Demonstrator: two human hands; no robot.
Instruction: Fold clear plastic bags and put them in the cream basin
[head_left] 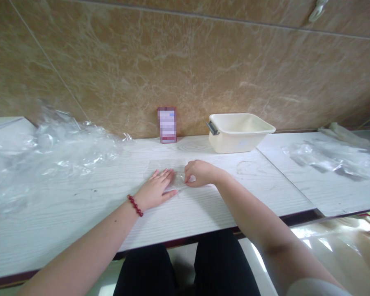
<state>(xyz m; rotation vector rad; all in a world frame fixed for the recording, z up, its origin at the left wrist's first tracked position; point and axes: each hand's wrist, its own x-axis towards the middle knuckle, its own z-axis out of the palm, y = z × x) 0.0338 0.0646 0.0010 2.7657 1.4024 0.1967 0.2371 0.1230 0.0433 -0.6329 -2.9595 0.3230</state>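
A clear plastic bag (179,177) lies flat on the white wood-grain table (172,213) in front of me. My left hand (156,189), with a red bead bracelet (135,205) at the wrist, rests on the bag with its fingers stretched out. At the bag's right side my right hand (200,173) is closed, thumb and fingertips pinched on the plastic. The bag's outline is faint, and part of it is hidden under my left hand.
A heap of clear plastic bags (70,144) covers the table's left side. A cream plastic bin (239,133) with a grey handle stands by the wall, right of a propped phone (167,125). More clear bags (329,158) lie at the right, past a table seam.
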